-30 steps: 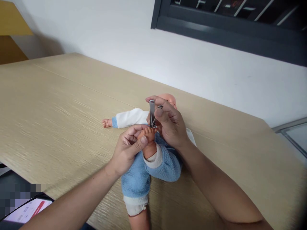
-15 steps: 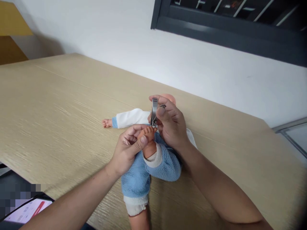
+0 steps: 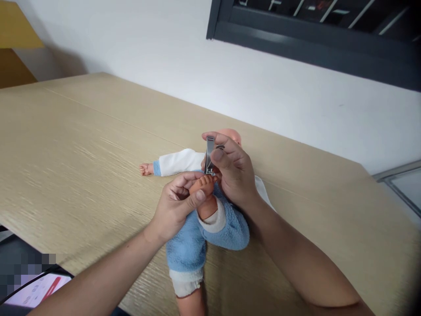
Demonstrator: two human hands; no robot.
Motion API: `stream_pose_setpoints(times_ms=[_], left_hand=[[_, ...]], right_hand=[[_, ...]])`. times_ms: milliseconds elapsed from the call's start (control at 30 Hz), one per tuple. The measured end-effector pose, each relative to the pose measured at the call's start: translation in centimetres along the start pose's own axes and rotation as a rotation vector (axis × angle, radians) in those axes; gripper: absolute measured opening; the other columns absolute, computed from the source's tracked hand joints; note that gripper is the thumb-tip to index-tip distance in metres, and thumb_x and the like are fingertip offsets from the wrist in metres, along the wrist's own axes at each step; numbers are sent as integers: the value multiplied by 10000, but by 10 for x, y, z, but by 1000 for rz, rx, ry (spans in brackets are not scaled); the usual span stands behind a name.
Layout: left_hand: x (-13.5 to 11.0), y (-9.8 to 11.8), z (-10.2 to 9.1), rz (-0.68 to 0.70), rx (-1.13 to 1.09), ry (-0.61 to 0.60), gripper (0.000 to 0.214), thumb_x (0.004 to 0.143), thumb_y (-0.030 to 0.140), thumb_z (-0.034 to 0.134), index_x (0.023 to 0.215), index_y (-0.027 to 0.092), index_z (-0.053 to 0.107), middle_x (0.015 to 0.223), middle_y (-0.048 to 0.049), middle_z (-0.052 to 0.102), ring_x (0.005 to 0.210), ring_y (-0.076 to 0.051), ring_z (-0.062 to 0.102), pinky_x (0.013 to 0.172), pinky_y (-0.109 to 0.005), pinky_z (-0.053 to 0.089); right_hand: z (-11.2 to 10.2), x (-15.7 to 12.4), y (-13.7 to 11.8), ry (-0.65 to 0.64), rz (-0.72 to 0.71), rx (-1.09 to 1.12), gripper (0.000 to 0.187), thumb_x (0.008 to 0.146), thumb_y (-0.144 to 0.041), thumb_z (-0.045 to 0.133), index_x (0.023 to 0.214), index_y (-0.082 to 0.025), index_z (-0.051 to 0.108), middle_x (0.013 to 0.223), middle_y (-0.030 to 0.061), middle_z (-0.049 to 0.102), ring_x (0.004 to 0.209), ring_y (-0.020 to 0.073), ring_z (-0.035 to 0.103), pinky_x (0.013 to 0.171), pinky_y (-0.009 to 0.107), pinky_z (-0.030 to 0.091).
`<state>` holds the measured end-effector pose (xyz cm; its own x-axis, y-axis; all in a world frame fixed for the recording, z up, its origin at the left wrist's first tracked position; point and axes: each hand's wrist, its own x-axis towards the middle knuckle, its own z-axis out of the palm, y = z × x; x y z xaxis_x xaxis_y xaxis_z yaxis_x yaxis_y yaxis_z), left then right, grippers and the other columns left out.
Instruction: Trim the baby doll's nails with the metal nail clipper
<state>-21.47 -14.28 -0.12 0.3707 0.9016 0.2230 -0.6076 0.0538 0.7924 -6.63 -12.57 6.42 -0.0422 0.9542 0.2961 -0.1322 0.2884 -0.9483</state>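
Note:
A baby doll (image 3: 186, 245) in blue fleece trousers and a white top lies on the table. My left hand (image 3: 176, 204) is closed around the doll's raised foot (image 3: 205, 186), thumb on its near side and fingers behind. My right hand (image 3: 235, 171) holds a silver nail clipper (image 3: 209, 153) upright, its jaw end down at the doll's toes. Whether the jaws touch a toe I cannot tell. Behind my right hand, most of the doll's head (image 3: 232, 134) is hidden. The doll's one visible arm (image 3: 177, 162) stretches out to the left.
The wooden table (image 3: 82, 153) runs back to a white wall (image 3: 148, 52) with a dark-framed window (image 3: 279, 44). A lit phone screen (image 3: 36, 289) shows below the table's edge at lower left. A metal frame (image 3: 399, 175) stands at the right edge.
The nail clipper and my right hand have shifted slightly left along the toes. The doll's foot has moved a little right and down in my left hand.

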Motion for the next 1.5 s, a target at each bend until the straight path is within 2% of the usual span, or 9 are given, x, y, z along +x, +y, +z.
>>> stream_pose_setpoints(times_ms=[200, 467, 700, 833, 1033, 1500], left_hand=[[0, -1, -1, 6, -10, -15, 297, 851, 359, 913, 1104, 243, 811, 1037, -33, 833, 932, -139, 776, 889, -228, 590], [0, 0, -1, -1, 10, -30, 336, 846, 395, 913, 1121, 239, 799, 1074, -67, 844, 959, -200, 802, 903, -301, 611], [0, 2, 3, 12, -25, -25, 290, 844, 358, 918, 1090, 241, 817, 1054, -52, 850, 958, -167, 804, 898, -252, 609], [0, 3, 3, -11, -11, -6, 324, 823, 374, 932, 1084, 229, 805, 1032, -58, 845, 974, -195, 802, 912, -298, 620], [1, 3, 2, -4, 12, -6, 326, 821, 383, 929, 1066, 221, 786, 1020, -64, 846, 940, -217, 804, 864, -314, 629], [1, 3, 2, 19, -20, -35, 284, 844, 335, 919, 1084, 236, 803, 1009, -34, 849, 942, -170, 807, 869, -243, 611]], right_hand=[[1, -1, -1, 15, -24, -34, 422, 899, -514, 812, 1232, -277, 705, 727, -32, 578, 621, 120, 543, 569, 257, 449], [5, 0, -3, 104, -32, -87, 507, 824, -556, 863, 1206, -255, 719, 669, -65, 515, 594, 100, 477, 588, 259, 429], [6, -3, -2, 151, -49, -85, 454, 848, -503, 857, 1198, -243, 730, 663, -66, 521, 593, 94, 466, 593, 251, 426], [6, -4, 0, 164, -97, -71, 391, 878, -451, 841, 1197, -251, 738, 691, -57, 537, 604, 94, 470, 595, 255, 425], [11, -5, -3, 196, -61, -77, 410, 839, -448, 873, 1155, -225, 734, 636, -71, 524, 578, 87, 447, 570, 247, 408], [11, -4, -2, 216, -104, -114, 363, 865, -458, 854, 1119, -222, 746, 606, -78, 517, 552, 73, 442, 557, 230, 406]])
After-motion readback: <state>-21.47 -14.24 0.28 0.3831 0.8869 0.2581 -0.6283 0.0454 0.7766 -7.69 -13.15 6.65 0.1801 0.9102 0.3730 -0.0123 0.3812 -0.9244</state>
